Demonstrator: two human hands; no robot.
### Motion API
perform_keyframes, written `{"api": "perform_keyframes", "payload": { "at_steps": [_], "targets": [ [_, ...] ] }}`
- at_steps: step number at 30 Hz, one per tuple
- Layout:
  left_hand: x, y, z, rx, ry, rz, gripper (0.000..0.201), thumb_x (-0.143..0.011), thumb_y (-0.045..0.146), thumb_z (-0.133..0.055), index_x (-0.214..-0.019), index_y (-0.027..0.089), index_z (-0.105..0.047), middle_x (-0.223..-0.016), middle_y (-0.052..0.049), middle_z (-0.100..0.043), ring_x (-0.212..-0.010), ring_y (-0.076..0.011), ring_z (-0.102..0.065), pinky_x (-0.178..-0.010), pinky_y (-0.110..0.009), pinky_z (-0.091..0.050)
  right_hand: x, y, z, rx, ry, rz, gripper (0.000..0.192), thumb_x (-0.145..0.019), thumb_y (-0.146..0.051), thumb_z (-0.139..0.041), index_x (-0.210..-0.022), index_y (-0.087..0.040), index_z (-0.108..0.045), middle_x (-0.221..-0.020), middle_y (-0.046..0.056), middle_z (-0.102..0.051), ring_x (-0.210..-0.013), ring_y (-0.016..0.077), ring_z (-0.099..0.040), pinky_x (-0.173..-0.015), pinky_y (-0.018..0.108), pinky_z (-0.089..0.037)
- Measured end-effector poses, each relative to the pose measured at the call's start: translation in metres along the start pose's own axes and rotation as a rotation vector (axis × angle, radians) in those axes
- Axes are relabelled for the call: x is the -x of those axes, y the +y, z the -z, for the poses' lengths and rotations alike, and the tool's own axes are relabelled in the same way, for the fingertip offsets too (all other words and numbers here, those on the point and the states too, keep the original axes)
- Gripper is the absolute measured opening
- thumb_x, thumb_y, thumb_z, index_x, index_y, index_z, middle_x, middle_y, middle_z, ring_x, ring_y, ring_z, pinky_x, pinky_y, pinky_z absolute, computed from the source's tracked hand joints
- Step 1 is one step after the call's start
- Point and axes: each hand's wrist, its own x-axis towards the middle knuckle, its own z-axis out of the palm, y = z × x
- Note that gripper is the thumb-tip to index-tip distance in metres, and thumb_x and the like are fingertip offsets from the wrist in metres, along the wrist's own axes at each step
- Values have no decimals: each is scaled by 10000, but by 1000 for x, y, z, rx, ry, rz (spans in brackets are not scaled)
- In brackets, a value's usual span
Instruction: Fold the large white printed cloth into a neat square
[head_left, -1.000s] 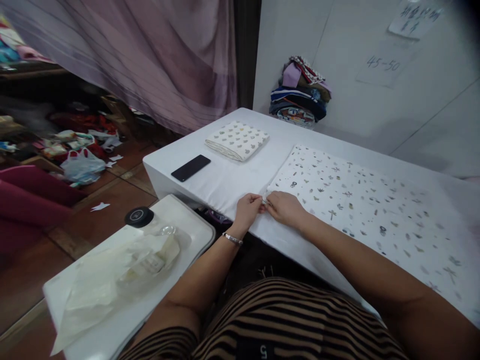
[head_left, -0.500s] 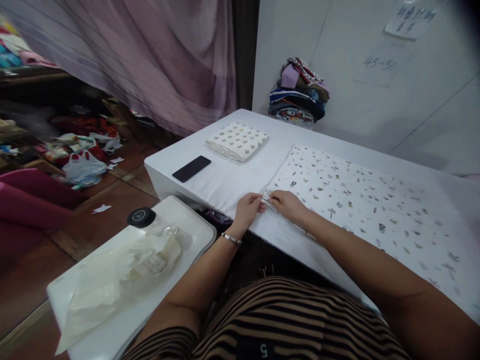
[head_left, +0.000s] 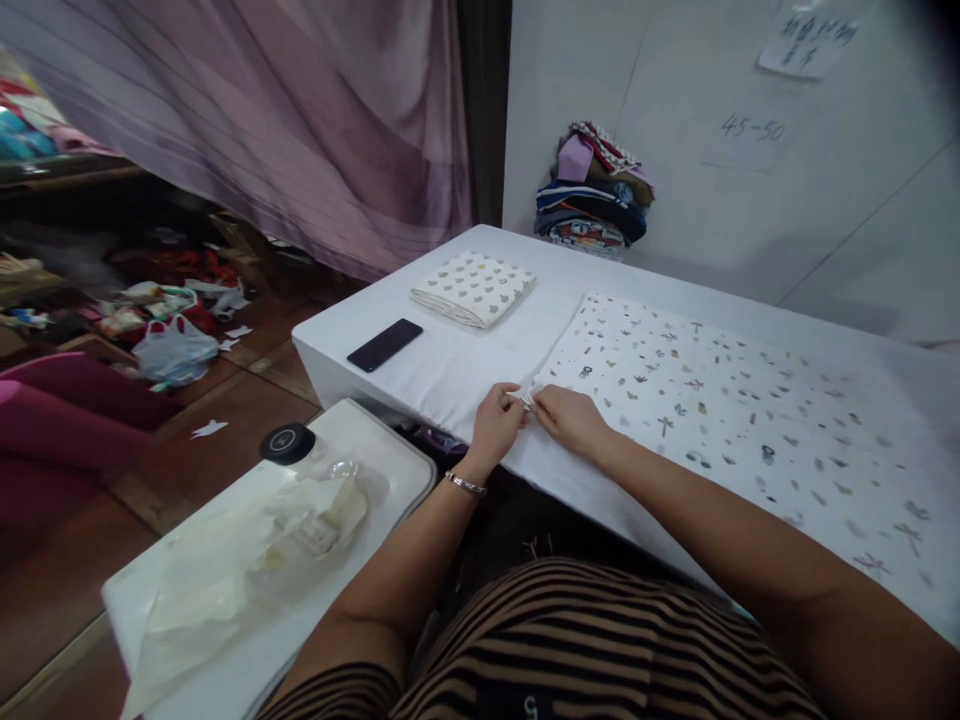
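A white cloth (head_left: 720, 400) printed with small plants and figures lies spread flat over the right side of the white table (head_left: 360, 300). At its near left corner, my left hand (head_left: 497, 428) is closed, fingertips pinching the gathered edge. My right hand (head_left: 570, 418) pinches the same corner from the right, almost touching the left. The bit of fabric between the fingers is small and partly hidden. Farther back on the table sits a folded white cloth (head_left: 474, 287) with a grey leaf-like print. A black phone (head_left: 385, 344) lies in front of it.
Left of me, a low white stand (head_left: 390, 440) holds a black round container (head_left: 286, 442) and a crumpled pale plastic bag (head_left: 225, 580). Folded clothes (head_left: 596, 190) are stacked against the wall behind the table. A purple curtain (head_left: 360, 120) hangs at the back left, near bags (head_left: 176, 348) on the floor.
The view has shifted slightly. Both hands stay at the cloth's corner, with the fingers drawn a little differently around the bunched edge. The other things have not moved.
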Motion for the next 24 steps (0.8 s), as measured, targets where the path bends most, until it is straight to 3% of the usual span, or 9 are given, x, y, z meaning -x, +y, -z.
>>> {"api": "perform_keyframes", "payload": {
  "at_steps": [7, 11, 15, 18, 24],
  "targets": [
    [-4, 10, -3, 28, -23, 193, 336, -730, 376, -660, -965, 164, -548, -588, 44, -571, -509, -106, -574, -513, -226, -481, 0, -4, -4, -1, -16, 16, 202, -940, -258, -409, -961, -164, -587, -956, 84, -634, -881, 187, -574, -691, 266, -369],
    [-10, 13, -2, -61, -48, 224, 277, -775, 321, -607, -991, 157, -552, -573, 41, -567, -498, -104, -556, -521, -222, -462, 2, -3, -7, -132, 25, -3, 184, -904, -232, -465, -1033, -174, -583, -992, 61, -629, -906, 174, -568, -716, 258, -386],
    [-15, 13, 4, -445, -65, 88, 295, -753, 210, -555, -1044, 160, -568, -549, 39, -572, -530, -133, -563, -575, -242, -444, 10, 0, -7, -238, 10, -6, 222, -874, -203, -492, -1075, -192, -587, -1025, 50, -620, -926, 165, -557, -755, 260, -402],
    [-16, 15, 8, -755, -42, -63, 302, -757, 206, -529, -1052, 168, -583, -659, -5, -632, -672, -182, -607, -653, -276, -438, 26, 8, -8, -196, 28, -5, 245, -868, -196, -494, -1090, -182, -595, -1045, 75, -613, -972, 195, -541, -798, 292, -414],
    [-12, 15, 9, -944, -68, -61, 285, -801, 236, -488, -1069, 184, -567, -706, -31, -653, -742, -221, -618, -648, -289, -415, 80, 36, -15, -71, 104, 28, 265, -930, -250, -410, -1037, -172, -640, -1066, 116, -609, -979, 231, -526, -852, 353, -425]
  ]
}}
